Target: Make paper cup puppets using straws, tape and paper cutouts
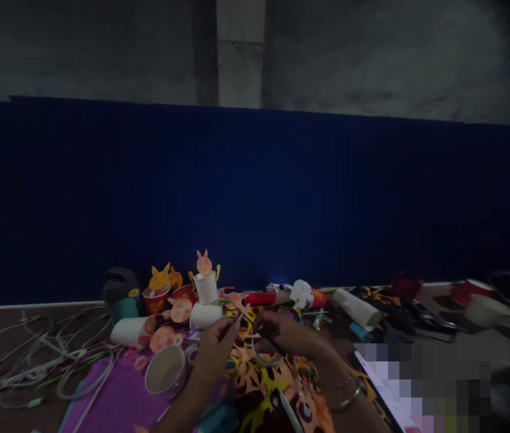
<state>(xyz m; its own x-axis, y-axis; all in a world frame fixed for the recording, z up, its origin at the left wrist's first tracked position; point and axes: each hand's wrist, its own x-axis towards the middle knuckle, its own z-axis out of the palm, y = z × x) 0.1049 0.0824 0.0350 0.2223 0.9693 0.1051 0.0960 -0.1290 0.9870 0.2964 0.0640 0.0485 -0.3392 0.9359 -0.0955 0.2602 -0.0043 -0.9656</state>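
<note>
My left hand [218, 343] is closed on a thin pale strip [243, 314] that sticks up from its fingertips. Just to the right, my right hand [277, 332] has its fingers bent around something dark and thin that I cannot make out. A pale ring, like a roll of tape [266, 361], is at the lower side of the right hand. Under both hands lie orange and yellow paper cut-outs [255, 379]. An open paper cup [165, 371] stands left of my left forearm, on purple sheets [122, 394]. A metal bracelet is on my right wrist.
White cables [15, 361] tangle at the left. Behind the hands stand a white cup [205, 288] with a pink rabbit head, red cups [156, 298] and a dark teal container [122, 297]. A white roll [358, 310] and a red bowl [474, 291] are to the right. A blue wall [255, 198] rises behind.
</note>
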